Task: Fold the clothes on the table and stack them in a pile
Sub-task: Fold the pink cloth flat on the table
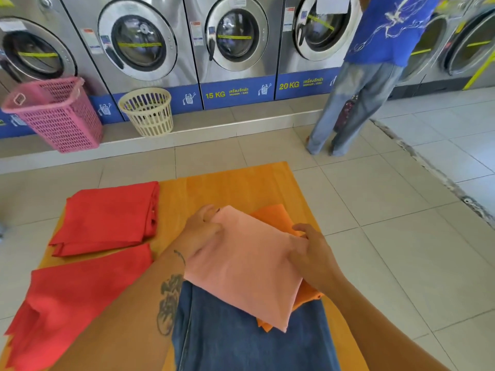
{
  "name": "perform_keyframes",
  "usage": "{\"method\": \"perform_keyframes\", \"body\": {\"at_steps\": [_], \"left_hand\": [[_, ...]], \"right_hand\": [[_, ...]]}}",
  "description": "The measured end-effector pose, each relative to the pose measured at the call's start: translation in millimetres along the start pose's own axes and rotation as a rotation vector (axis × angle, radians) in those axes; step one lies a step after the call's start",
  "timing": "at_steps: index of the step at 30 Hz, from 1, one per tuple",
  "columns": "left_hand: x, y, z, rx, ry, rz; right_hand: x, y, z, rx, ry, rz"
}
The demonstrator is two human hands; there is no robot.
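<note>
1. The left hand point(202, 231) pinches the far left corner of a folded peach cloth point(246, 266), thumb on top and fingers curled under the edge, so the hand is closed on the fabric.
2. The right hand point(313, 253) grips the right edge of the same peach cloth, its thumb pressed on top and the other fingers hidden beneath; it too is closed on the cloth.
3. The peach cloth lies tilted on top of a folded orange cloth point(278, 215), which shows at the far side and again at the near right.
4. Both rest on folded blue jeans point(241, 341) at the near edge of the tabletop point(235, 186), making one pile of three garments.
5. Two red cloths lie apart from the pile: one folded red cloth point(112, 218) near the far left corner, and a second red cloth point(77, 303) along the left edge, nearer, hanging partly over it.
6. Beyond the table, two laundry baskets stand on the step: one pink basket point(56, 116) and one cream basket point(148, 111).
7. Behind them, a row of washing machines point(233, 41) and a person in a blue shirt point(380, 30) at the right.
</note>
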State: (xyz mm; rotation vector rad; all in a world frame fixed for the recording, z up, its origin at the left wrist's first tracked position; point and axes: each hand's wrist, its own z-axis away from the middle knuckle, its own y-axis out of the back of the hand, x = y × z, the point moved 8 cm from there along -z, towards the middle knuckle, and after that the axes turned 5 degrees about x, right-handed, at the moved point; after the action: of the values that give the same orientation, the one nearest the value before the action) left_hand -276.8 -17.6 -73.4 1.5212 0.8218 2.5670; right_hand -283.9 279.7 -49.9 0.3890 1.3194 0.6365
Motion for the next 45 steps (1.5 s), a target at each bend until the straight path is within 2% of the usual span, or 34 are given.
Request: {"method": "perform_keyframes", "body": {"at_steps": [2,5,8,12,15,19,21,26,37,40,45], "left_hand": [[-0.1,1.1,-4.4,-0.032,0.055,0.050],[5.7,4.8,-3.7,-0.058,0.071,0.118],[18.4,8.9,5.4,-0.050,-0.054,0.169],[23.9,10.9,29.5,-0.058,-0.184,0.201],[23.7,21.9,50.1,0.028,-0.275,0.070],[21.4,56.7,89.1,0.222,-0.382,0.042],[14.4,74.5,112.1,0.291,-0.413,-0.009],[-24.1,124.7,176.4,0.348,-0.408,0.015],[-181.8,248.1,286.5,0.464,-0.195,0.086],[-203.5,272.1,310.4,0.467,-0.161,0.097],[-221.4,313.9,374.6,0.487,-0.213,0.185]], "right_hand": [[5.1,-3.1,-3.0,-0.016,-0.065,0.018],[-5.8,-3.2,-4.9,-0.010,-0.045,-0.006],[-21.8,6.7,-2.0,0.086,0.003,-0.073],[-30.2,-3.8,12.4,0.005,0.091,-0.024],[-35.6,-4.0,17.7,0.032,0.114,-0.015],[-75.1,-1.0,28.7,0.120,0.296,-0.020],[-88.6,-4.5,38.2,0.126,0.312,-0.073],[-117.7,-40.8,81.4,0.025,0.300,-0.153],[-172.1,-179.3,214.9,-0.255,0.273,-0.154],[-182.6,-202.6,245.2,-0.338,0.266,-0.116],[-203.0,-215.7,291.2,-0.480,0.259,-0.162]]}}
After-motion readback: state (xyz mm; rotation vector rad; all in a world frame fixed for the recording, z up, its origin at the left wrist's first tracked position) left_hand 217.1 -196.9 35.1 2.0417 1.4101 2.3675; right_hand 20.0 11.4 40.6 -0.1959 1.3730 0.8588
